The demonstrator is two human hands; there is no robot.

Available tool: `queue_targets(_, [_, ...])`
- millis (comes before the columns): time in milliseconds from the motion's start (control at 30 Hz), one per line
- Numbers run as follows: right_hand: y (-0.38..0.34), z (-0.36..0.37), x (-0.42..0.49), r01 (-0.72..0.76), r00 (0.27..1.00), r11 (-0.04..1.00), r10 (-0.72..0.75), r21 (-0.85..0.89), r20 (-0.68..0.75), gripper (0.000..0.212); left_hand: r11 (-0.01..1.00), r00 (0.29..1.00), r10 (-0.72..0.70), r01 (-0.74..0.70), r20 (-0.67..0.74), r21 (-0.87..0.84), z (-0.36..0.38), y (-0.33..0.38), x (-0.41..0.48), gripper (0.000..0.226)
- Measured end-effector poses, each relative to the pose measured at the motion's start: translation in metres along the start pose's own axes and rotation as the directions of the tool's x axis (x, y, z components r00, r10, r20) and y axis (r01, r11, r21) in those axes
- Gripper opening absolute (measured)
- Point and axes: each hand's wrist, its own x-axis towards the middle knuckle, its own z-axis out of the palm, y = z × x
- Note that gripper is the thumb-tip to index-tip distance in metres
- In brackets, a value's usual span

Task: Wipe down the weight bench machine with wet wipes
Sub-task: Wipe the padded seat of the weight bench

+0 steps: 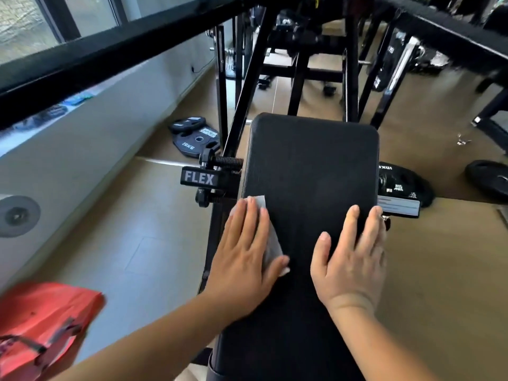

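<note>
The black padded bench runs away from me down the middle of the view. My left hand lies flat with straight fingers on a white wet wipe, pressing it onto the pad's left edge. My right hand rests flat on the pad's right side, fingers spread and reaching the right edge, holding nothing. Most of the wipe is hidden under my left palm.
A black "FLEX" bracket with threaded knobs juts from the bench's left side. Black frame bars cross overhead. Weight plates lie on the floor at left and right. A red bag sits at lower left.
</note>
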Motion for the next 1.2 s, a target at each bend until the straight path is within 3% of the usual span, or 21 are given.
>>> queue_targets(100, [0.001, 0.001, 0.001, 0.005, 1.000, 1.000, -0.005, -0.004, -0.019, 0.073, 0.997, 0.999, -0.005, 0.008, 0.040, -0.080, -0.008, -0.013, 0.025, 0.098])
queue_targets(267, [-0.001, 0.000, -0.001, -0.002, 1.000, 0.999, 0.002, -0.037, 0.010, 0.074, 0.927, 0.979, -0.203, 0.186, -0.021, -0.326, -0.027, -0.022, 0.119, 0.105])
queue_targets(433, [-0.001, -0.001, 0.000, 0.002, 1.000, 0.999, -0.002, -0.043, -0.006, 0.073, 0.903, 0.984, -0.141, 0.083, -0.109, -0.421, -0.011, -0.021, 0.075, 0.090])
queue_targets(567, [-0.001, 0.000, -0.001, -0.003, 1.000, 1.000, 0.002, -0.025, -0.020, 0.073, 0.970, 0.998, 0.043, -0.052, -0.045, -0.236, 0.011, -0.022, 0.001, 0.076])
queue_targets(633, [-0.001, 0.001, 0.000, -0.002, 1.000, 1.000, 0.001, -0.028, -0.023, 0.073, 0.974, 0.994, 0.109, -0.104, 0.014, -0.201, 0.004, -0.036, 0.014, 0.084])
queue_targets(767, [0.001, 0.000, -0.002, -0.002, 1.000, 0.999, 0.002, -0.041, -0.014, 0.073, 0.958, 0.996, -0.044, 0.064, 0.077, -0.278, -0.027, -0.035, 0.096, 0.101])
queue_targets(833, [0.000, 0.000, -0.002, 0.000, 1.000, 1.000, 0.000, -0.030, -0.017, 0.073, 0.985, 0.994, -0.110, 0.112, 0.018, -0.134, -0.028, -0.026, 0.114, 0.095])
queue_targets(867, [-0.001, 0.000, -0.002, 0.002, 1.000, 1.000, -0.002, -0.027, -0.019, 0.072, 0.996, 0.996, -0.088, 0.088, -0.031, -0.002, -0.026, -0.022, 0.111, 0.090])
queue_targets(933, [0.000, 0.000, 0.000, 0.003, 1.000, 0.999, -0.004, -0.034, -0.017, 0.072, 0.979, 0.996, 0.088, -0.082, -0.025, 0.188, -0.022, -0.016, 0.085, 0.084])
queue_targets(1067, [0.002, -0.002, -0.001, 0.011, 1.000, 0.999, -0.011, -0.038, -0.005, 0.071, 0.889, 0.908, 0.389, -0.414, 0.154, 0.198, -0.013, -0.012, 0.017, 0.077])
queue_targets(1200, [0.000, -0.001, -0.001, 0.006, 1.000, 0.999, -0.006, -0.039, 0.010, 0.069, 0.770, 0.798, 0.550, -0.599, 0.245, 0.220, -0.032, -0.035, 0.053, 0.073])
